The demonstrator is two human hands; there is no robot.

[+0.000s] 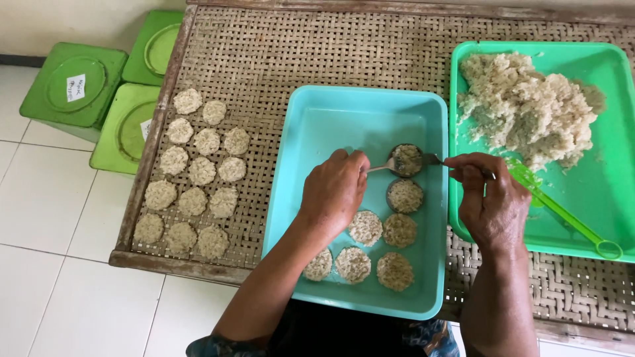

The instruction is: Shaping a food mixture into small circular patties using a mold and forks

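My left hand (334, 192) grips the handle of a small round metal mould (406, 160), filled with rice mix, over the turquoise tray (297, 139). My right hand (488, 198) holds a fork (433, 159) whose tines rest at the mould's right edge. Several pressed rice patties (381, 244) lie in the turquoise tray below the mould. A heap of loose rice mix (526, 109) sits in the green tray (602, 192) to the right, beside a green plastic spoon (562, 215).
Several more round patties (195, 175) lie in rows on the woven bamboo rack (278, 59) at the left. Three green lidded tins (73, 82) stand on the white tiled floor beyond the rack's left edge.
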